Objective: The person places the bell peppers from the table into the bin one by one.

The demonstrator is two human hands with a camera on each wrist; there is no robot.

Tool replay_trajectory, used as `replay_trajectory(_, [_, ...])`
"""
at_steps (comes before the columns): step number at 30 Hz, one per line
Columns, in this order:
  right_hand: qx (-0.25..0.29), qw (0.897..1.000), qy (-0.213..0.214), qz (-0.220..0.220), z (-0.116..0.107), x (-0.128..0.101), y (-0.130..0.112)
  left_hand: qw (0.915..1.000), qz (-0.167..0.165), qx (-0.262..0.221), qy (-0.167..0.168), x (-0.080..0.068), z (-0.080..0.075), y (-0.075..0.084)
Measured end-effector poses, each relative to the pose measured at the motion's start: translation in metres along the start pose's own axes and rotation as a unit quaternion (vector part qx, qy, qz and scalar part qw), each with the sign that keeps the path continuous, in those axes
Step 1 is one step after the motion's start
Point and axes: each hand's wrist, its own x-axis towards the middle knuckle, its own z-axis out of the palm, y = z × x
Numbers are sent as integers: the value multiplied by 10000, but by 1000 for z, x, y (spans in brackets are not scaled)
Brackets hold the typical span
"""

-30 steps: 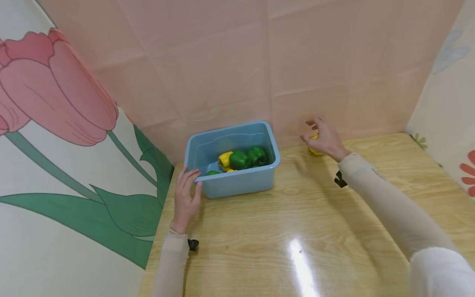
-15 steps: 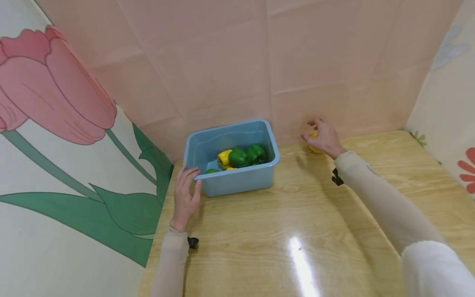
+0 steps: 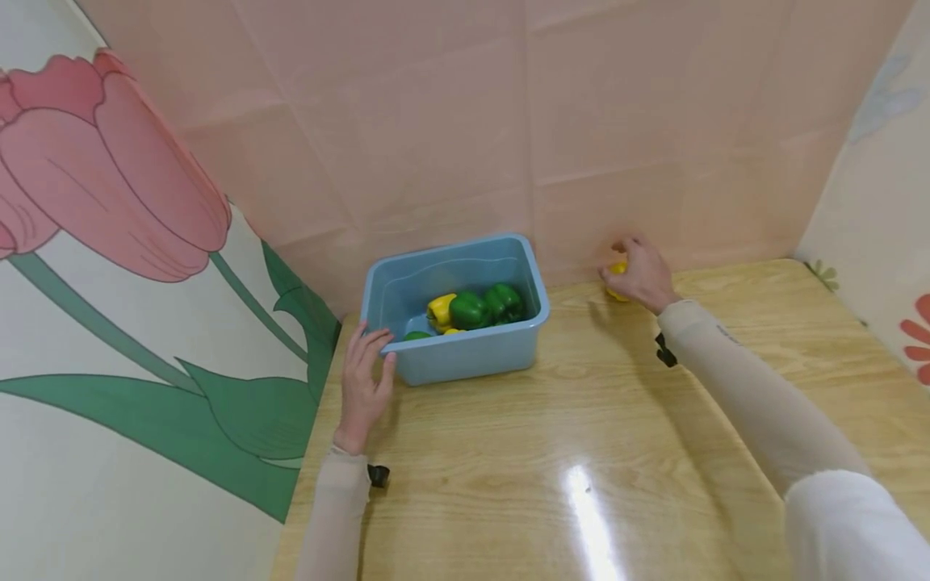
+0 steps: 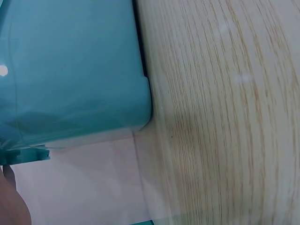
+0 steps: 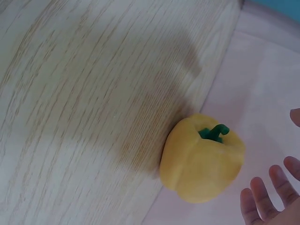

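Wooden table (image 3: 581,420), blue bin (image 3: 465,355) at the far left, and your right hand (image 3: 639,274) cupped over the lone yellow pepper (image 5: 201,164) by the back wall.

You look to be at the pick-up: fingers (image 5: 262,201) curl about the pepper without clearly clamping it. Close firmly next, then lift. Your left hand (image 3: 363,387) rests with loose fingers against the bin's near-left corner.

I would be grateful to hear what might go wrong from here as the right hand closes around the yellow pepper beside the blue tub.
1. The round yellow bell pepper sits against the pink backdrop at the wooden table's far edge; the right hand's fingers are not clearly round it yet, so it may roll away.
2. The blue plastic tub is steadied only by the left hand's fingertips on one corner; a knock might slide it.
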Motion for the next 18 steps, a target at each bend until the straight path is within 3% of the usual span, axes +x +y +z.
replay_trajectory(11, [-250, 9997, -4, -25, 4, 3, 9, 10000, 3, -3, 4, -1, -1, 2])
replay_trajectory(18, [-137, 9998, 107, 48, 9, 1, 24, 10000, 53, -41, 4, 0, 0, 0])
